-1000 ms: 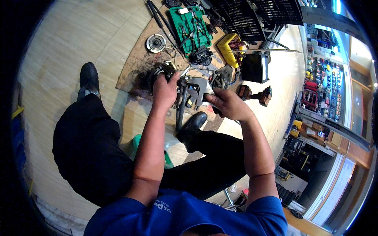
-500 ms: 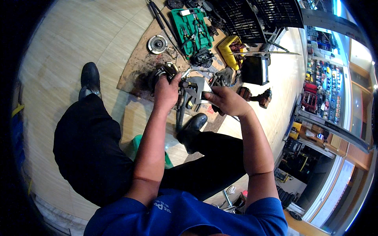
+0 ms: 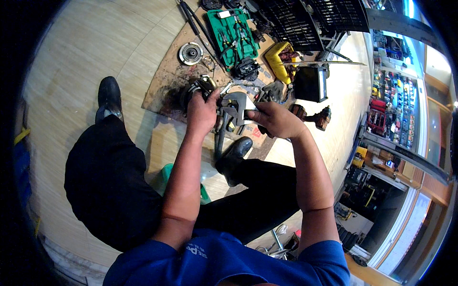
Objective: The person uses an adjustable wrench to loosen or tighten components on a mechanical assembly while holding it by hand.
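My right hand point(image 3: 276, 119) is closed round a big grey adjustable wrench point(image 3: 234, 101), thumb on its bright flat side. The wrench's jaws face left, toward my other hand, and a gap shows between them. My left hand point(image 3: 201, 110) is closed on a dark, greasy metal machine part point(image 3: 205, 85) that sits on the stained cardboard point(image 3: 160, 93). The fingers and much of that part's lower side are hidden. A round silver pulley-like disc point(image 3: 191, 53) lies just beyond it.
An open green tool case point(image 3: 228, 38) with pliers lies at the far side. A yellow container point(image 3: 275, 62), a black box point(image 3: 310, 85) and a cordless drill point(image 3: 318, 118) stand to the right. Black crates point(image 3: 291, 21) are behind. Long-handled cutters point(image 3: 194, 24) lie far left.
The wrench has turned in my right hand, so more of its jaw shows. My left hand stays on the machine part.
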Available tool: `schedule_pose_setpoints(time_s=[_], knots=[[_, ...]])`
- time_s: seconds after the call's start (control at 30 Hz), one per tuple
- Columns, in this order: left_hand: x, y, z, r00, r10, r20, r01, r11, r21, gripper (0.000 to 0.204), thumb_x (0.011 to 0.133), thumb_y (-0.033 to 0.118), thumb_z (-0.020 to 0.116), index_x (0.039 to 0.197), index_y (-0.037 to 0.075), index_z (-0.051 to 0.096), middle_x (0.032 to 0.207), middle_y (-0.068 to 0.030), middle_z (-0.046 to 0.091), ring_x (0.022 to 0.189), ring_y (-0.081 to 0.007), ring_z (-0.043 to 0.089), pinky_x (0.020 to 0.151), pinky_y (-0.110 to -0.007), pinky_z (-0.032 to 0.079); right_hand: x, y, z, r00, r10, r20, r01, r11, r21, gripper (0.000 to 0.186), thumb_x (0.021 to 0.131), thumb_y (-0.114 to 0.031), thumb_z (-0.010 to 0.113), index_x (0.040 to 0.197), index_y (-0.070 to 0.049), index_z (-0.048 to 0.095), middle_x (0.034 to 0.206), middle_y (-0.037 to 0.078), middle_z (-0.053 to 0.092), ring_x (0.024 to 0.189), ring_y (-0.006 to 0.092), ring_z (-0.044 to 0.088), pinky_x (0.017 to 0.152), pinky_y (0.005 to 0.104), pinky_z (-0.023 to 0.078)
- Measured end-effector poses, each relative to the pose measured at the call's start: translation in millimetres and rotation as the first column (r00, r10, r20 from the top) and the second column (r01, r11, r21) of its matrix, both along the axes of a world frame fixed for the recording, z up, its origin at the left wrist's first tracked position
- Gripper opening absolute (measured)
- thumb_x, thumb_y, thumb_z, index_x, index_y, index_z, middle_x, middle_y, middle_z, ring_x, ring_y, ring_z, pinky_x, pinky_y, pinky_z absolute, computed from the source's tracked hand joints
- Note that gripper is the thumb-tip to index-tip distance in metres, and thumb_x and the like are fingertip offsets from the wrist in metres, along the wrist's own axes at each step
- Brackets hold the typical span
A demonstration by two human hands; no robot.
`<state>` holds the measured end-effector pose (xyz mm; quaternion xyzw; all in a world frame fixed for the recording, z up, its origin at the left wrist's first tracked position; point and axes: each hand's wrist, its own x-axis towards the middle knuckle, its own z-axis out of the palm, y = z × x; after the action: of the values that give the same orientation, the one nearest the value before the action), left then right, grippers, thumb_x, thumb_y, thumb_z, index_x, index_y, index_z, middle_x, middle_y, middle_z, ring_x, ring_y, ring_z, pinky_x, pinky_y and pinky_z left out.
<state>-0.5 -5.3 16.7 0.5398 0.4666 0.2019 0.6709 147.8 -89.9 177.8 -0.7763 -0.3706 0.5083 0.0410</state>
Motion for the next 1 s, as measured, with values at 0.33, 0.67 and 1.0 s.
schedule_pose_setpoints(time_s=[0.33,0.67,1.0], knots=[[-1,-3,-3,1.0,0.013,0.006,-0.013,1.0,0.028,0.041,0.092,0.033,0.065,0.105,-0.005,0.061,0.097,-0.027,0.066,0.097,-0.0433,0.063,0.083,-0.046,0.047,-27,-20,9,0.926,-0.327,-0.19,0.315,0.945,-0.09,0.043,0.098,-0.043,0.055,0.102,0.0,0.058,0.068,0.001,0.054,0.055,0.01,0.053,0.048,0.0258,0.043],[3,-6,-16,1.0,0.018,-0.012,-0.019,0.996,-0.085,0.044,0.09,0.037,0.067,0.103,-0.004,0.063,0.098,-0.0242,0.068,0.095,-0.0406,0.064,0.082,-0.044,0.048,-108,-18,8,0.227,-0.812,-0.538,0.859,0.427,-0.283,0.029,0.099,-0.029,0.056,0.108,-0.003,0.047,0.075,0.005,0.051,0.057,0.0163,0.052,0.049,0.0298,0.045],[2,-3,-4,0.999,0.003,-0.037,-0.002,1.0,0.008,0.043,0.092,0.035,0.065,0.104,-0.006,0.06,0.097,-0.026,0.067,0.094,-0.0427,0.063,0.083,-0.045,0.047,-69,-31,14,0.559,-0.728,-0.398,0.76,0.641,-0.105,0.038,0.101,-0.032,0.052,0.12,0.0,0.05,0.079,0.009,0.059,0.064,0.016,0.06,0.051,0.0301,0.05]])
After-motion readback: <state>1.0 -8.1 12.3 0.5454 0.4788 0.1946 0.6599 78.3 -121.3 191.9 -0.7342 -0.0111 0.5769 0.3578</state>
